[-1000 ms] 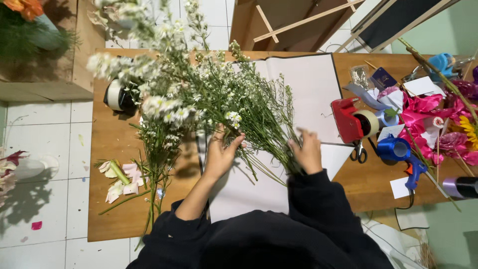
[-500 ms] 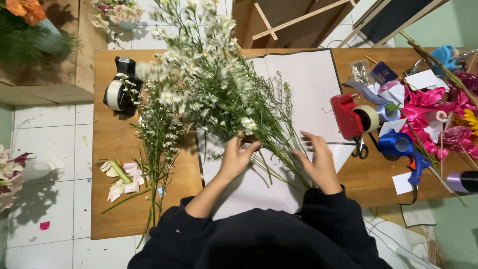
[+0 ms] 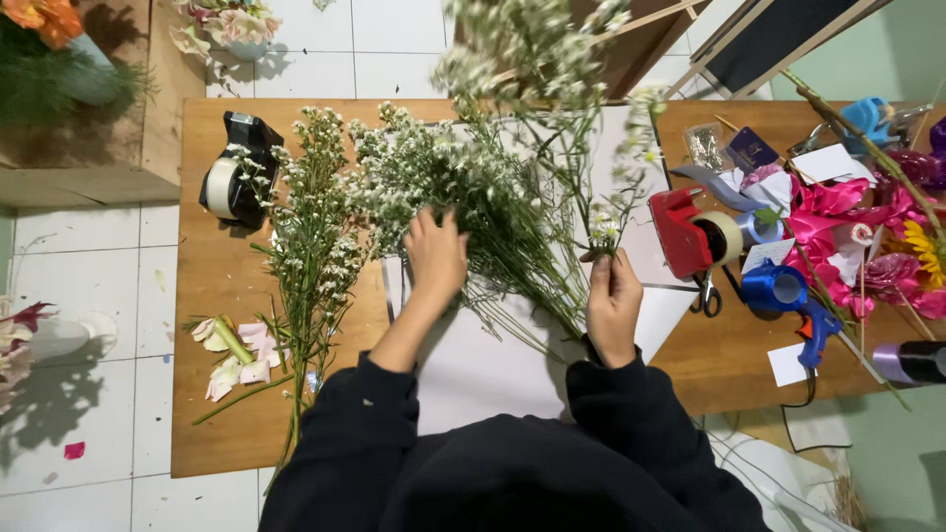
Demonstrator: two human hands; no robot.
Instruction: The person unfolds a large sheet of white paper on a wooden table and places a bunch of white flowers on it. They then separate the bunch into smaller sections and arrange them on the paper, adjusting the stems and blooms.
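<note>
Since half a second ago, both hands have shifted: the left hand (image 3: 436,254) has moved up onto the bunch of small white flowers (image 3: 448,182), and the right hand (image 3: 612,300) has lifted a single sprig (image 3: 608,225) clear of the pile.

Left hand: fingers spread, palm down, pressing on the green stems of the bunch; not closed around anything. The bunch lies on the white paper sheet (image 3: 473,369) at the middle of the wooden table (image 3: 222,296), heads pointing away from the person.

Right hand: closed, pinching the sprig's stem, sprig upright, just right of the bunch.

A separate stem of white flowers (image 3: 310,256) lies left of the paper, beside pale lily cuttings (image 3: 235,353). Black tape dispenser (image 3: 235,177) at the far left of the table. Red tape dispenser (image 3: 695,232), scissors (image 3: 706,293) and pink paper flowers (image 3: 838,222) lie to the right, well apart from the left hand.
</note>
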